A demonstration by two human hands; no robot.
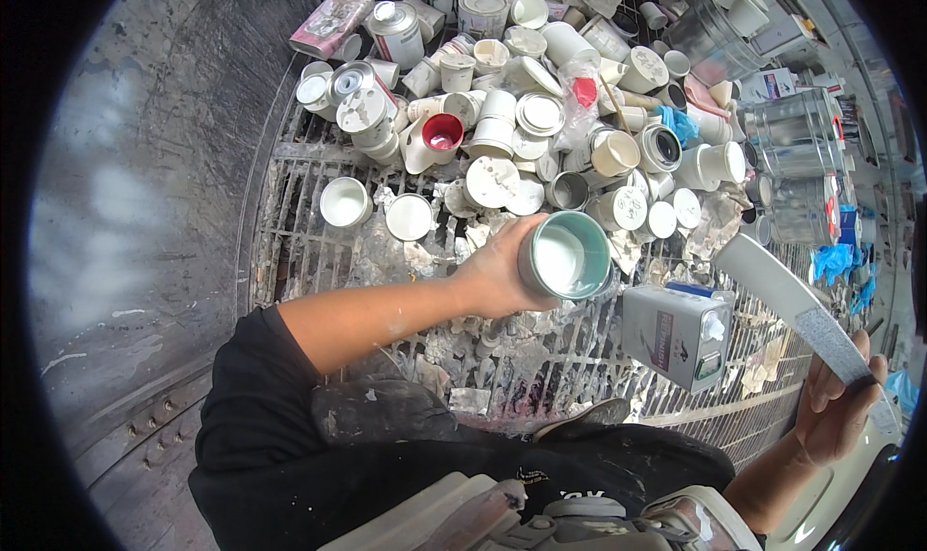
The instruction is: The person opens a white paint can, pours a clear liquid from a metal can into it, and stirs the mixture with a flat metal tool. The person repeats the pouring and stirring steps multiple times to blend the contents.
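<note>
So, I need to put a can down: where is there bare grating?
Most room on the grating is at left, between the metal wall and the lone open white cup. A smaller, scrap-flecked patch lies between the white-capped silver can and the right hand. Beyond the left hand it is crowded with tubs and cans.

Beyond Our View

Just off center toward three o'clock, we lost the left hand's fingertips behind the green cup (595, 246) and could not identify its white contents (556, 254). Near four, the right hand (838, 418) covered part of the pale strip (780, 285). We saw dark clothing (618, 459) hide some of a shoe (587, 418) at five; the lower edge cropped gray gear (579, 508) near six.
</note>
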